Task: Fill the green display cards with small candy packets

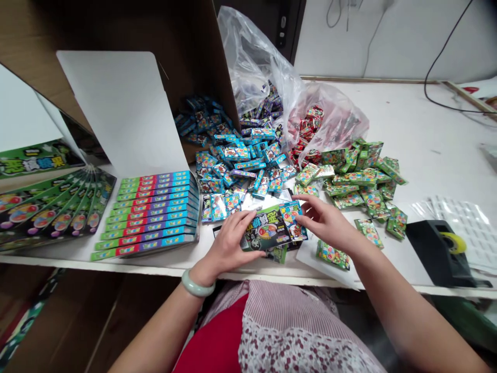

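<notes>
A dark printed carton (pixel 267 228) lies at the near edge of the white table (pixel 427 150), and both my hands are on it. My left hand (pixel 229 243) grips its left end with curled fingers; a pale green bangle sits on that wrist. My right hand (pixel 324 220) pinches the carton's right end, where a small blue packet (pixel 293 217) rests on top. Blue packets (pixel 236 166) are heaped just behind. Green packets (pixel 361 178) lie scattered to the right, one (pixel 333 255) right beside my right wrist.
An open display box (pixel 153 212) filled with rows of packets stands at left, its white lid up. Fanned flat cartons (pixel 50 207) lie further left. A clear plastic bag (pixel 295 103) holds red and purple packets. A black tape dispenser (pixel 442 248) sits at right.
</notes>
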`<state>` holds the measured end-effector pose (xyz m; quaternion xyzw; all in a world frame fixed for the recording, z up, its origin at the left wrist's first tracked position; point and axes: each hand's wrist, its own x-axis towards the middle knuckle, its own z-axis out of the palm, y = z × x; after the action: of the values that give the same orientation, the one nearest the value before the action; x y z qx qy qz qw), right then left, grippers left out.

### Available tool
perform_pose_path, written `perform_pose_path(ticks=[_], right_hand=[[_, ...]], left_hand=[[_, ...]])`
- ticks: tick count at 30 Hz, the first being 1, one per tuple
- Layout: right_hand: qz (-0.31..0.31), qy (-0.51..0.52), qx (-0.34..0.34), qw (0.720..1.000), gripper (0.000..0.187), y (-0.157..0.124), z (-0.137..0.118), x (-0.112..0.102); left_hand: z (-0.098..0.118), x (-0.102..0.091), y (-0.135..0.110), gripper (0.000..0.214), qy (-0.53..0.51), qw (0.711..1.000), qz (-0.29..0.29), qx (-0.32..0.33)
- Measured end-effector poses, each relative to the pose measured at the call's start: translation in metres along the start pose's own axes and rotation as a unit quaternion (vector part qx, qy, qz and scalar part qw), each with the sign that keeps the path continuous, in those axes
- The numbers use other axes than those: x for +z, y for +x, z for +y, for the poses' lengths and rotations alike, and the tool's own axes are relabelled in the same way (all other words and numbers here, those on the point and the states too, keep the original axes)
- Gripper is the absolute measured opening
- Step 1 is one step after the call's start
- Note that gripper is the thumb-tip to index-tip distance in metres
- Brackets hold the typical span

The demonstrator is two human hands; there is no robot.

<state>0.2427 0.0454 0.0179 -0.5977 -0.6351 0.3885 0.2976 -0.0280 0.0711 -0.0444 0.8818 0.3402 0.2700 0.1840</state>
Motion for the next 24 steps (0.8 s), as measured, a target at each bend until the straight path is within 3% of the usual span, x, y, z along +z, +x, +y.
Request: perform_pose_path(ticks=[2,8,11,14,16,20,24], right_hand=[[0.006,0.024,-0.002,1.000,0.033,0.000,0.000,-0.001],[-0.094,0.010,-0.012,0.995,0.030,0.007,0.002,0.002],[-0.006,0.029,-0.020,0.999,0.033,0.010,0.005,0.013],[0.093,-0.011,-0.068,0.993,0.021,0.007,0.005,0.028],[0.083,-0.018,-0.081,0.993,0.027,0.003,0.002,0.036],[0.027,0.104,-0.029,0.994,0.042,-0.001,-0.004,0.042],[0.142,0.223,-0.028,0.964,0.052,-0.001,0.000,0.042]], left_hand=[[0.000,-0.003,0.000,0.093,0.004,1.000,0.005,0.000],[0.003,-0.005,0.003,0.093,-0.017,0.999,-0.032,0.036],[0.002,-0.002,0.005,0.093,-0.015,1.000,-0.008,0.011],[0.003,0.000,0.005,0.091,0.000,0.999,0.021,-0.027],[0.005,0.000,0.006,0.091,-0.003,0.998,0.036,-0.054],[0.017,-0.001,0.015,0.084,-0.100,0.987,0.046,-0.114],[0.028,0.007,0.025,0.053,-0.304,0.934,0.064,-0.175]])
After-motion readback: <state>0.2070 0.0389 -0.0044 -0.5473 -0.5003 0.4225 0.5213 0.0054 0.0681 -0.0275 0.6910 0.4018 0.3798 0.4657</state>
